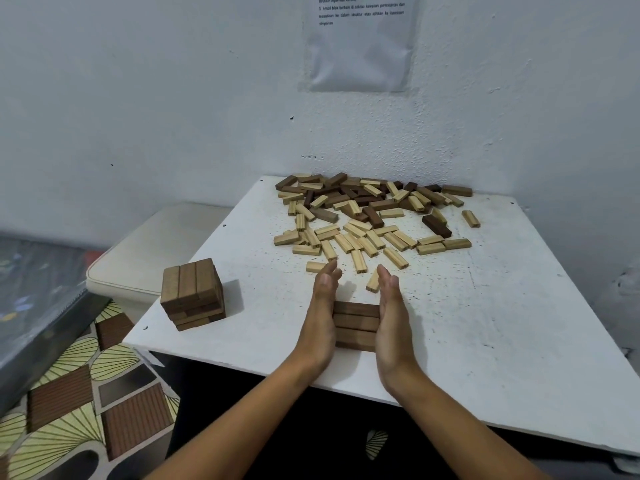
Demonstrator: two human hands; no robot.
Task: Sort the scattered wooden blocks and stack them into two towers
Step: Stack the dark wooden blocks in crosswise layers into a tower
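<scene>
Item one, nearest me: my left hand and my right hand are standing on edge on the white table, palms facing each other, fingers straight and together, pressing flat against the two ends of a row of dark blocks; neither hand is curling round anything. That row is lying close to the table's near edge, four brown blocks side by side, their long sides touching. Item two, to my left near the table's left corner: a short dark tower is standing well apart from my hands, three blocks showing across its top and crosswise layers beneath. Item three, just past my fingertips: a single light block is lying beside my right fingers, and another light block is lying beside my left. Item four, farther back: a scattered pile of blocks is spreading toward the wall, pale ones mostly nearer me, dark ones mixed in behind. Item five, on the wall: a printed sheet is hanging.
</scene>
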